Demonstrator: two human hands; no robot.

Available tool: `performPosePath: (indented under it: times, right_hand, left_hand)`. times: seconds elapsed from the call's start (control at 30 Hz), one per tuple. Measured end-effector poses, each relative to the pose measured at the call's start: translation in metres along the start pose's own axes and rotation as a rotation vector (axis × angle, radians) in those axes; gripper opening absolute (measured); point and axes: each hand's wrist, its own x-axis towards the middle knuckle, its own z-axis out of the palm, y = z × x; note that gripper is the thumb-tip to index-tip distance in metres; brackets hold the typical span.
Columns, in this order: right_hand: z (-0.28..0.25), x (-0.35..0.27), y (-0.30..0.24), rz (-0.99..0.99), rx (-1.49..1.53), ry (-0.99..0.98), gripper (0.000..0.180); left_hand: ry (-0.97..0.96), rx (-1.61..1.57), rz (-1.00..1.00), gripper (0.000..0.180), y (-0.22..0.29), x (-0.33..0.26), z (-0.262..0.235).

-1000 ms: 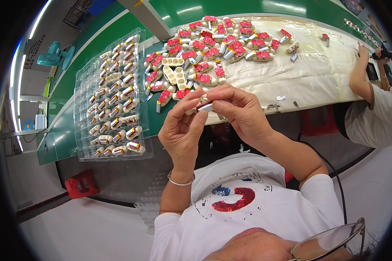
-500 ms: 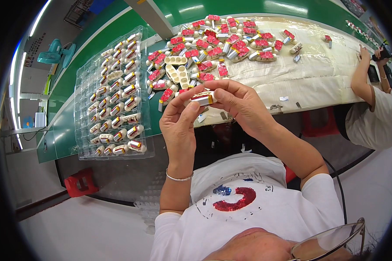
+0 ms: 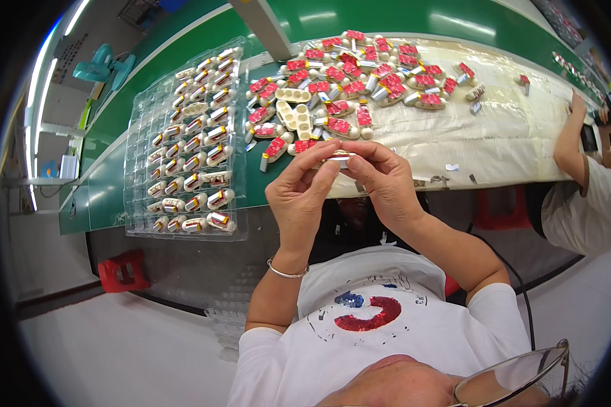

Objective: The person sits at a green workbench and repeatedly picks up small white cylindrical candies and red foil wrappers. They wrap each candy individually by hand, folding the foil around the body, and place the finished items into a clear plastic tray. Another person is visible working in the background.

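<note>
My left hand (image 3: 300, 198) and my right hand (image 3: 387, 182) meet at the table's front edge, fingertips pinched around a small white piece (image 3: 341, 161) with a silvery strip. Fingers hide most of it. Just beyond lies a pile of similar oval cream-white pieces (image 3: 339, 126) bearing red labels and white-and-yellow strips. Several bare cream pieces with round wells (image 3: 294, 95) lie at the pile's left side. Left of my hands, a clear plastic tray (image 3: 137, 146) holds rows of the white pieces, red and silver bands showing; its left columns have vacant pockets.
A grey post (image 3: 263, 28) rises behind the tray from the green table (image 3: 251, 193). Yellowish film (image 3: 482, 146) covers the table's right part, where another person's arm (image 3: 569, 142) rests. Red stools (image 3: 123, 271) stand below, and a teal fan (image 3: 103, 66) is at far left.
The view has shifted, so the tray and pile sit further right. My hands have drawn closer together around the small piece, tilting it and covering more of it.
</note>
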Motion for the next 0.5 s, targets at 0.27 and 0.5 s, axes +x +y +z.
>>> performPosePath:
  times: [0.27,0.5]
  right_hand:
    - [-0.001,0.014,-0.013,0.010,-0.141,-0.025,0.028]
    - [0.012,0.029,-0.029,0.100,-0.347,-0.255,0.040]
  left_hand:
    - [-0.147,-0.035,0.034,0.023,0.001,0.016,-0.010]
    - [-0.257,0.585,0.286,0.030,0.030,0.029,-0.055]
